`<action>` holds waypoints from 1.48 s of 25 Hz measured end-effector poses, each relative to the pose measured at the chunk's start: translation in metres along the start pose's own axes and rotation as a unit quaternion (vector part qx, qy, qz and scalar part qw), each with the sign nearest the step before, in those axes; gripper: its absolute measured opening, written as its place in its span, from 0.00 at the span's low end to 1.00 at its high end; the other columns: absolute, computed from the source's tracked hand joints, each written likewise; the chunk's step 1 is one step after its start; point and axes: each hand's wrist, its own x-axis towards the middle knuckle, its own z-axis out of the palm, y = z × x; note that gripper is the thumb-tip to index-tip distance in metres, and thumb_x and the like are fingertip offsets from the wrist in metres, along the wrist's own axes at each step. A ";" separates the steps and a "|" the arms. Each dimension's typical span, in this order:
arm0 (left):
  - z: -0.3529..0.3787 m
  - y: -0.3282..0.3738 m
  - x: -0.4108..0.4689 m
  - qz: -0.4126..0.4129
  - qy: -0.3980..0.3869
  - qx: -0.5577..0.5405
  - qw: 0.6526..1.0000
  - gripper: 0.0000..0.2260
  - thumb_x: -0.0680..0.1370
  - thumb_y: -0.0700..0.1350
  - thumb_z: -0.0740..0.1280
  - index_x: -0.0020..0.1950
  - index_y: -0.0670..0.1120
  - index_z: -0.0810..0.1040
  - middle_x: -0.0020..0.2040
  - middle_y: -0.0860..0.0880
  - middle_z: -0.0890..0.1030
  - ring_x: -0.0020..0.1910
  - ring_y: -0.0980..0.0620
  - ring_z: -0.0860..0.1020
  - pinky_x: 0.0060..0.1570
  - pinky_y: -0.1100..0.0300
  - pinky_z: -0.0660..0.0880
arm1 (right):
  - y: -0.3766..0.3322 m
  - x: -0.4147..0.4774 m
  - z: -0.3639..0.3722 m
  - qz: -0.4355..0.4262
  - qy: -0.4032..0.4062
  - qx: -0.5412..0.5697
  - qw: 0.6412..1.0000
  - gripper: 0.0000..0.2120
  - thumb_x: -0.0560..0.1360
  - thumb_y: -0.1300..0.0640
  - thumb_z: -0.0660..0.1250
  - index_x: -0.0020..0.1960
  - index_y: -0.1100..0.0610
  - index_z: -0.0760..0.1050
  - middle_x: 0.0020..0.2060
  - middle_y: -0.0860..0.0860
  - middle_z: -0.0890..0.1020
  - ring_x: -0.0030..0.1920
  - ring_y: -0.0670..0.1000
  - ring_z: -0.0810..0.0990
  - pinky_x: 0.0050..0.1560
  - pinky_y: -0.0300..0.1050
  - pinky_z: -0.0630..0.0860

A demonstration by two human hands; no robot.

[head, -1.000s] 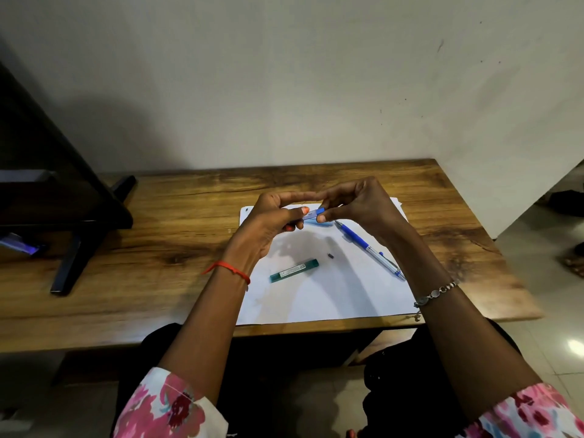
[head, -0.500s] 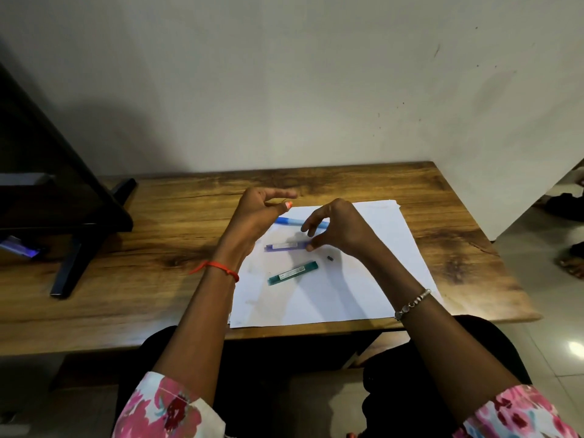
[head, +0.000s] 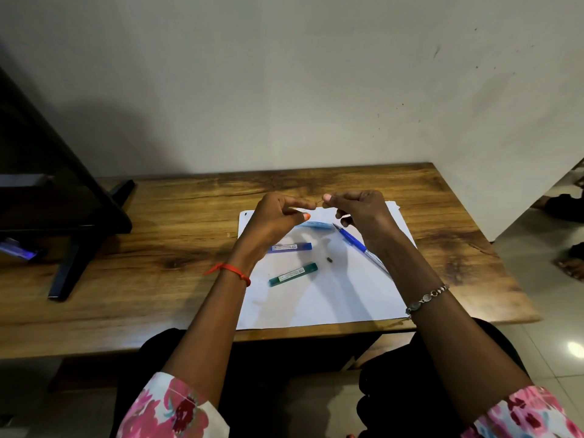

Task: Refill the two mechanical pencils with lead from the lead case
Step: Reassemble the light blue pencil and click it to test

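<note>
- Lead (head: 319,202): a thin dark sliver held in the air above the far edge of the paper, between the two hands. It is too fine to make out any detail.
- Right hand (head: 360,213): raised; thumb and index fingers are pressed together, pinching the right end of the lead. The remaining fingers are curled beneath.
- Left hand (head: 271,222): raised, just beside the right hand. Index finger and thumb are stretched out and spread apart, and the index tip sits at the left end of the lead. Contact cannot be confirmed.
- Blue lead case (head: 289,247): lies flat on the paper below the left hand.
- Green lead case (head: 293,275): lies flat on the paper, nearer the person, tilted.
- Small dark piece (head: 329,259): lies on the paper between the two cases and the blue pencil.
- Blue mechanical pencil (head: 354,241): lies diagonally on the paper, partly hidden by the right wrist.
- Light blue mechanical pencil (head: 316,225): lies on the paper under the hands, blurred.
- White paper (head: 331,298): rests on the wooden tabletop (head: 158,279), reaching its near edge.
- Black stand (head: 79,248): on the left part of the tabletop.
</note>
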 end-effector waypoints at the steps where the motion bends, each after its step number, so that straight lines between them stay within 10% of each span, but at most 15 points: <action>1: 0.002 -0.003 0.001 0.015 0.025 0.056 0.998 0.09 0.73 0.36 0.68 0.51 0.44 0.81 0.53 0.47 0.82 0.49 0.55 0.78 0.50 0.63 0.75 | 0.000 0.002 -0.002 -0.002 0.020 0.007 1.000 0.08 0.73 0.60 0.69 0.49 0.65 0.81 0.43 0.57 0.82 0.37 0.51 0.73 0.35 0.41 0.70; 10: 0.032 -0.028 0.004 0.102 0.020 0.368 0.924 0.15 0.74 0.39 0.67 0.60 0.42 0.75 0.60 0.41 0.77 0.58 0.45 0.73 0.57 0.58 0.70 | -0.001 0.005 -0.011 -0.029 0.109 0.065 0.991 0.05 0.73 0.63 0.69 0.45 0.64 0.81 0.43 0.58 0.83 0.36 0.50 0.78 0.35 0.39 0.74; 19: 0.012 -0.001 0.005 0.127 0.181 0.065 0.973 0.07 0.73 0.34 0.65 0.48 0.40 0.81 0.45 0.42 0.83 0.40 0.50 0.77 0.36 0.65 0.70 | -0.016 0.001 -0.009 -0.187 0.156 0.181 0.953 0.04 0.70 0.67 0.70 0.43 0.61 0.82 0.30 0.45 0.84 0.31 0.45 0.77 0.30 0.35 0.71; 37: 0.012 0.010 -0.005 0.143 0.162 0.014 0.976 0.08 0.72 0.32 0.67 0.48 0.38 0.81 0.43 0.50 0.79 0.40 0.57 0.75 0.37 0.80 0.68 | -0.016 -0.002 -0.007 -0.251 0.126 0.145 0.949 0.06 0.69 0.63 0.73 0.46 0.62 0.83 0.32 0.42 0.84 0.36 0.41 0.80 0.37 0.32 0.74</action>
